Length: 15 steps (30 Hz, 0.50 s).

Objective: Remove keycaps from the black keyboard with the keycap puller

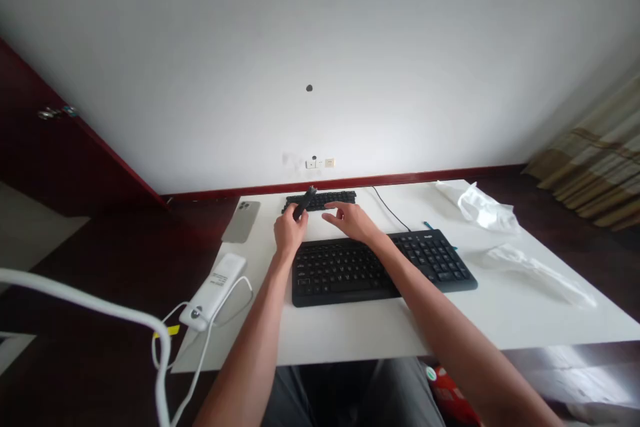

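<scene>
The head camera is showing the left hand (289, 232) gripping a slim, matte black tool (305, 202). Its lower end is hiding in the fist, and its kind is hard to make out. Its long axis is slanting away and rightward, with the tip over the small keyboard (333, 200) just beyond both hands. The right hand (351, 220) is hovering beside it, fingers spread, above the large keyboard (350, 273).

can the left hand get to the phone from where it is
Probably yes for reach: the phone lies just left of the left hand with only bare table between. But that hand grips a black tool, so picking the phone up would likely need it set down first.
</scene>
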Each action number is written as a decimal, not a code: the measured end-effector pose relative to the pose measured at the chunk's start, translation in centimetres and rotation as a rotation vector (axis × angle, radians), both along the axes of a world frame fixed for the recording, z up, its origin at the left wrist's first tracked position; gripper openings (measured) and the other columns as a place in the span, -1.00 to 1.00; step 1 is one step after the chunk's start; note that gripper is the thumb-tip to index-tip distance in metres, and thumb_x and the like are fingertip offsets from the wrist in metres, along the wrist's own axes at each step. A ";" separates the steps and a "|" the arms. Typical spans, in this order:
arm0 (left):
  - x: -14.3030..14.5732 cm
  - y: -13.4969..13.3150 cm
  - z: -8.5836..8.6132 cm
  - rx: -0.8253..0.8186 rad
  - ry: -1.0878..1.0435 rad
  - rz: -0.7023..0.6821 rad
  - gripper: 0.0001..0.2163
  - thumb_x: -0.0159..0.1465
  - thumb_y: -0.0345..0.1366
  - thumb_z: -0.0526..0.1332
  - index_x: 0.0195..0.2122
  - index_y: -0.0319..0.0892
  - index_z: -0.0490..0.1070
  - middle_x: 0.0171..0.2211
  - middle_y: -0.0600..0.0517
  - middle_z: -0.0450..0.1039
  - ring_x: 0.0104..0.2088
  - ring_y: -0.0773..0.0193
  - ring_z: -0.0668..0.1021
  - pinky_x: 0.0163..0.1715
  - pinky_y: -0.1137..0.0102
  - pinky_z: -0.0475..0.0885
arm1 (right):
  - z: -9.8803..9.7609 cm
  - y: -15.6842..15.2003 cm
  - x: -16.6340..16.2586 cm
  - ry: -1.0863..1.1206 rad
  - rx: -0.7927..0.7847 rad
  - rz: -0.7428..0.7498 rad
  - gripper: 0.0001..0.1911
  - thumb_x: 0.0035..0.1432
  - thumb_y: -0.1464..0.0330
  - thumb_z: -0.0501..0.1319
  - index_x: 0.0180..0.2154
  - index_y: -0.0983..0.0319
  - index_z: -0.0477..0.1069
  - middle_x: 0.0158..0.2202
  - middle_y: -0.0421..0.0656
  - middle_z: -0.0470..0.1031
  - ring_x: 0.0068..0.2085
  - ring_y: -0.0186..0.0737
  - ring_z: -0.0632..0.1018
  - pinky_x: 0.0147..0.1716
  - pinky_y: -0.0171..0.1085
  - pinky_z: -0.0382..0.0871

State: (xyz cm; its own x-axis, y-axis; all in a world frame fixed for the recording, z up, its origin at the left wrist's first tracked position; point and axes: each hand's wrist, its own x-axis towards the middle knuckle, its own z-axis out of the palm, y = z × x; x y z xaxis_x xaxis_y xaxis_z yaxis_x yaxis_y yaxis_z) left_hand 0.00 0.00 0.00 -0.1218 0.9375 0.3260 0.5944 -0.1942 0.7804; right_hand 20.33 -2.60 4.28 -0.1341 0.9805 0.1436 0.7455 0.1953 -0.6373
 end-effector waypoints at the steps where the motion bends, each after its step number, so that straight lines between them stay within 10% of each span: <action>1: 0.2 -0.6 0.4 0.017 0.071 -0.010 -0.90 0.30 -0.23 0.29 -0.17 -0.05 0.53 -0.41 -0.01 0.56 -0.34 0.05 0.60 -0.25 0.33 0.32 | 0.3 -0.7 -0.2 0.062 -0.012 0.032 -0.46 0.34 0.02 0.24 0.18 0.21 0.53 -0.43 -0.20 0.55 -0.38 -0.20 0.53 -0.29 -0.27 0.33; 7: 3.4 -4.6 2.2 0.072 0.324 -0.344 -0.72 0.35 -0.32 0.26 0.07 0.03 0.48 -0.33 0.05 0.59 -0.33 0.11 0.63 -0.28 0.36 0.37 | -0.1 -6.0 0.7 0.505 -0.014 0.066 -0.37 0.34 -0.06 0.19 0.16 0.30 0.48 -0.54 -0.31 0.34 -0.50 -0.31 0.33 -0.48 -0.33 0.20; 15: 6.7 -7.8 3.0 0.197 0.278 -0.644 -0.63 0.37 -0.30 0.24 0.20 -0.06 0.41 -0.24 0.01 0.49 -0.16 0.14 0.55 -0.06 0.25 0.48 | -3.3 -12.8 8.6 0.798 0.135 -0.308 -0.51 0.27 -0.03 0.30 -0.09 0.28 0.53 -0.51 -0.25 0.38 -0.47 -0.28 0.41 -0.42 -0.28 0.35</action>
